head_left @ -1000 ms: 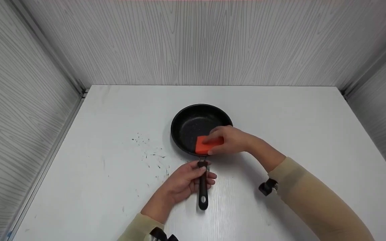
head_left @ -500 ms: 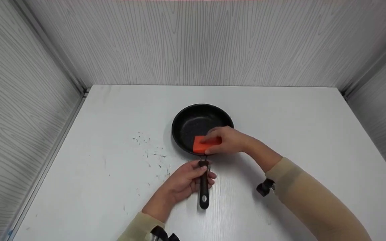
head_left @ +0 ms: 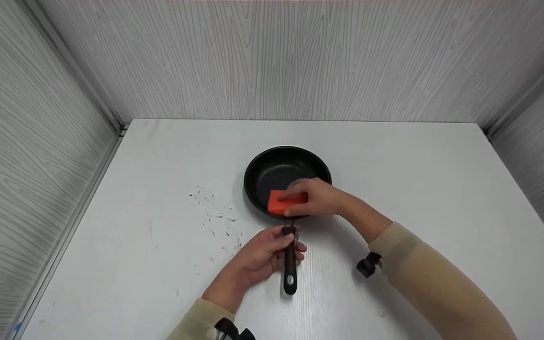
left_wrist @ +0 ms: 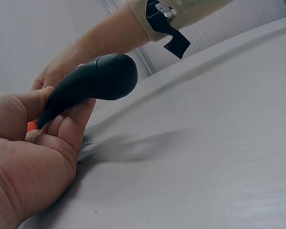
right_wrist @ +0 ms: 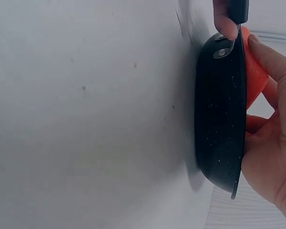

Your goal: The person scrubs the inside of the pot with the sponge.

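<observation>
A black frying pan (head_left: 276,174) sits at the middle of the white table, its handle (head_left: 290,269) pointing toward me. My left hand (head_left: 262,255) grips that handle near the pan, thumb on top and fingers beneath. In the left wrist view the rounded handle end (left_wrist: 112,76) sticks out past the fingers. My right hand (head_left: 317,196) holds an orange sponge (head_left: 276,203) between thumb and fingers, against the inside of the pan near the handle side. The right wrist view shows the pan's dark speckled outer wall (right_wrist: 219,114), with the sponge (right_wrist: 253,76) rising above its rim.
Dark crumbs and smears (head_left: 220,217) lie scattered on the white table (head_left: 418,189) left of the pan. Grey wood-grain panels stand behind the table (head_left: 291,61) and along both sides.
My right hand has slid the sponge a little to the left along the near side of the pan. My left hand keeps its grip on the handle.
</observation>
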### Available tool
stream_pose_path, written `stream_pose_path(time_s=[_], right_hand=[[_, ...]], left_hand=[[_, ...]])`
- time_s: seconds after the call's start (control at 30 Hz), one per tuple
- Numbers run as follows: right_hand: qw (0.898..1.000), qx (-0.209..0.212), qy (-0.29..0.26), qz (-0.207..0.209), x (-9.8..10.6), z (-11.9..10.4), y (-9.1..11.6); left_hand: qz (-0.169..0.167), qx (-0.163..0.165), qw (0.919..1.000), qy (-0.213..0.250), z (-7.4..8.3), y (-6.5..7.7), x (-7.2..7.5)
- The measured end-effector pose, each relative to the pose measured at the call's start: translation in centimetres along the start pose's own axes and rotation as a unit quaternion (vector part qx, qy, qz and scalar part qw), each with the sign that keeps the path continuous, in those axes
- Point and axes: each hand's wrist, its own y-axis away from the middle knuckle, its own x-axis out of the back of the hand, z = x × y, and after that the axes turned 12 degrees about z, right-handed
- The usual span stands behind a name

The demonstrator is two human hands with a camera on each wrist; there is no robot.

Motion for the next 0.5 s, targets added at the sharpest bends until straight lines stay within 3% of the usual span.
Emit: stream_pose_path(time_s=[0.5], right_hand=[[0.999,0.023,-0.014,0.018,-1.03,-0.09,-1.01]], left_hand=[[0.001,0.000,1.0000,-0.002,-0.01,0.07,-0.07]])
